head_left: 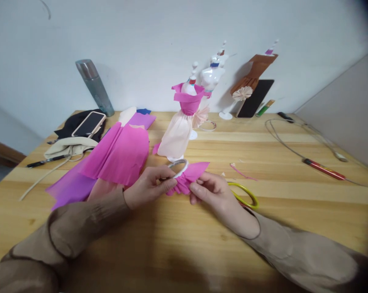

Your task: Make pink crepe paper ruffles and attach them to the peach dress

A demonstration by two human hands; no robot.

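Note:
Above the front of the table, a gathered piece of pink crepe paper (188, 178) is held up between both hands. My left hand (150, 185) pinches its left end, together with a roll of tape (179, 165) whose white strip runs along the paper's upper edge. With thumb and fingers, my right hand (214, 193) grips the right side of the pleats. Just behind stands a small mannequin in a pink and pale peach paper dress (175, 136). Scissors with yellow handles (252, 199) lie beside my right wrist, partly hidden by it.
Pink and purple crepe paper sheets (119, 154) cover the left of the table (293, 215). Farther back are a phone (89, 124), a bottle (95, 87), a white mannequin (212, 77) and a brown paper dress (255, 71). A red glue gun (324, 169) and its cord lie right.

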